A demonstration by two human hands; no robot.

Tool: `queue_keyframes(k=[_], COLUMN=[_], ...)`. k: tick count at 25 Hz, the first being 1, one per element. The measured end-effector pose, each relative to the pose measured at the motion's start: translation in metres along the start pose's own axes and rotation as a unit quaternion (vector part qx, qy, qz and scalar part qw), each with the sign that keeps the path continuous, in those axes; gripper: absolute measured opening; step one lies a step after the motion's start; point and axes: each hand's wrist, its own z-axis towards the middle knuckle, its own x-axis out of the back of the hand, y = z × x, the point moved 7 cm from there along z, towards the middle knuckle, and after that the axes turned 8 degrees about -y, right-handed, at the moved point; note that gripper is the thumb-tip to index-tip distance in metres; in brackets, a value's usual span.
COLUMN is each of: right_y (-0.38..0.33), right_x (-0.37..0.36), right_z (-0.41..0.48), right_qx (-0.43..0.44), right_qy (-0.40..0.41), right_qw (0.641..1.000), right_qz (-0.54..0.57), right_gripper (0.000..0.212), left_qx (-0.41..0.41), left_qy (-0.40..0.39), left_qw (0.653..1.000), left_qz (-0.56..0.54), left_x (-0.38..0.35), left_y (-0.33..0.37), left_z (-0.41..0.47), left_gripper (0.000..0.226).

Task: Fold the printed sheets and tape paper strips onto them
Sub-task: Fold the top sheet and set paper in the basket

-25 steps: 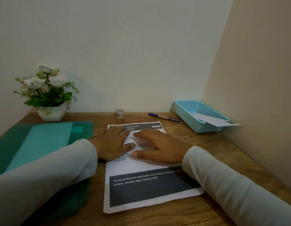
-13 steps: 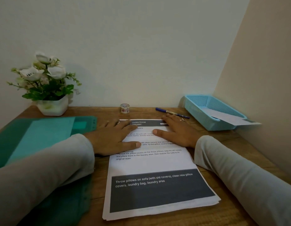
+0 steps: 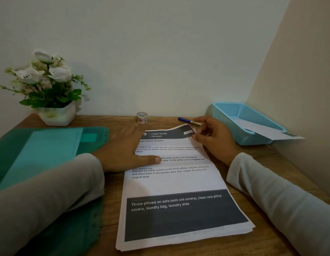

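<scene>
Right hand point(image 3: 214, 143) pinches far right corner of top sheet point(image 3: 171, 180), left hand point(image 3: 121, 154) flat on stack point(image 3: 234, 230); quick pull cd lift 2 sheets, skewing fold.

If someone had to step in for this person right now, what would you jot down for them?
Left hand: flat, pressing the top sheet onto the stack.
Right hand: pinch grip on that sheet's far right corner, which is curled up off the stack.
Tape roll and pen sit at the back of the desk. A white paper piece lies in the blue basket on the right.
Done: no fold or tape visible yet.
Left: fold the sheets, then tape the strips on.
</scene>
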Motion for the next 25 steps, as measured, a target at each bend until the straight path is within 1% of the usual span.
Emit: queue_keyframes(k=[2,4,6,8,10,12,14,16,18,20,21,23,25], right_y=[-0.002,-0.004,-0.005,-0.001,0.002,0.006,0.008,0.008,0.008,0.005,0.004,0.005,0.006], right_x=[-0.003,-0.003,-0.002,-0.002,-0.001,-0.001,-0.003,-0.004,-0.006,-0.006,-0.006,-0.004,-0.003], right_z=[0.000,-0.001,-0.003,-0.005,-0.006,-0.005,-0.004,-0.003,-0.003,-0.003,-0.003,-0.003,-0.002], right_qx=[0.008,0.019,0.021,0.003,-0.016,-0.026,-0.027,-0.019,-0.013,-0.001,0.006,0.012,0.013], right_qy=[-0.020,-0.024,-0.016,-0.011,-0.007,-0.011,-0.021,-0.034,-0.047,-0.053,-0.051,-0.042,-0.040], right_qw=[1.000,0.999,0.998,0.990,0.984,0.978,0.973,0.974,0.977,0.981,0.984,0.988,0.991], right_qz=[-0.017,-0.010,0.064,0.142,0.175,0.206,0.229,0.224,0.210,0.189,0.173,0.147,0.129], right_gripper=[0.028,0.023,0.020,0.018,0.018,0.019,0.029,0.041,0.046,0.042,0.039,0.033,0.030], left_qx=[0.000,0.003,0.004,0.001,-0.007,-0.012,-0.015,-0.024,-0.027,-0.023,-0.019,-0.011,-0.008], left_qy=[0.035,0.060,0.088,0.124,0.165,0.201,0.218,0.227,0.239,0.250,0.254,0.260,0.256], left_qw=[0.999,0.997,0.992,0.985,0.970,0.948,0.934,0.930,0.929,0.930,0.930,0.926,0.924], left_qz=[-0.027,-0.054,-0.090,-0.122,-0.179,-0.248,-0.282,-0.287,-0.281,-0.269,-0.266,-0.272,-0.285], left_x=[0.006,0.010,0.013,0.017,0.022,0.027,0.029,0.030,0.033,0.035,0.036,0.036,0.036], left_y=[-0.001,-0.003,-0.005,-0.009,-0.013,-0.019,-0.023,-0.022,-0.022,-0.023,-0.023,-0.024,-0.023], left_z=[-0.001,-0.001,-0.003,-0.004,-0.006,-0.009,-0.010,-0.012,-0.013,-0.013,-0.013,-0.013,-0.015], left_gripper=[0.116,0.119,0.123,0.127,0.124,0.115,0.104,0.093,0.070,0.039,0.028,0.021,0.021])
